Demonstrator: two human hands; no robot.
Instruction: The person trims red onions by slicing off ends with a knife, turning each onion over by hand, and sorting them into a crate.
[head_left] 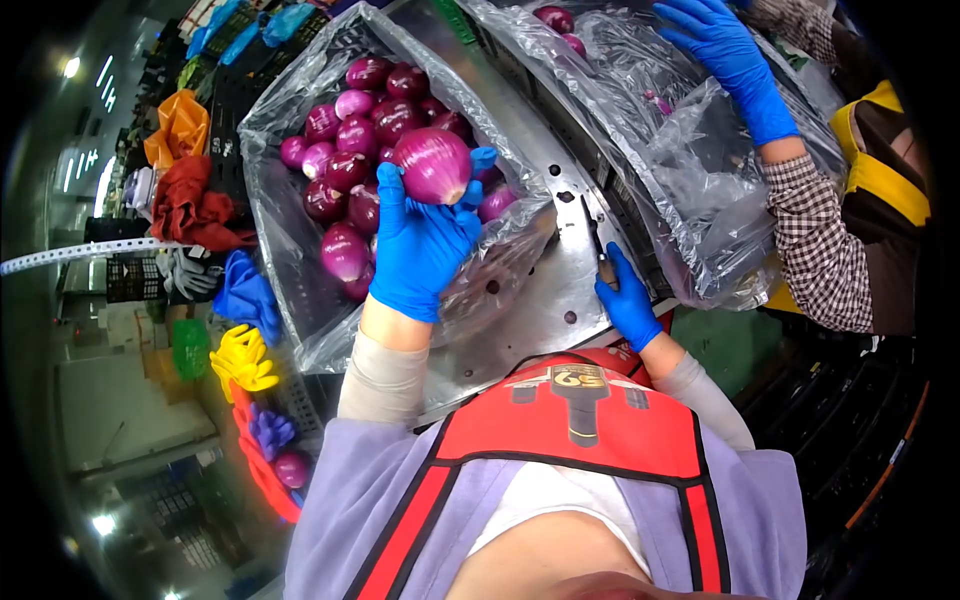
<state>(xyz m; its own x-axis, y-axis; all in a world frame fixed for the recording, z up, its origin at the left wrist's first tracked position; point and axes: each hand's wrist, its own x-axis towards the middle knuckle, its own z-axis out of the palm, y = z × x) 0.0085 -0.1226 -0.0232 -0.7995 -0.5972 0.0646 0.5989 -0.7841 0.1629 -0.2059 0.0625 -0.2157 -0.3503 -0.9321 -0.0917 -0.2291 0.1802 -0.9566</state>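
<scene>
A peeled, shiny red onion (pixel 433 166) rests in my left hand (pixel 425 235), which wears a blue glove and has its fingers wrapped round the onion's sides. Beneath and behind it, a crate lined with clear plastic (pixel 275 235) holds several more red onions (pixel 345 250). Lower on the right, my right hand (pixel 630 303), also gloved in blue, is closed on the handle of a small knife (pixel 604 258). The knife's thin dark blade points away from me, above the metal work surface (pixel 535 310).
At right stands a second plastic-lined crate (pixel 660 190) with a few onions at its far end. A co-worker's blue-gloved hand (pixel 735 70) reaches over it. Yellow gloves (pixel 242 358), red cloth (pixel 195 205) and a loose onion (pixel 292 468) lie along the left side.
</scene>
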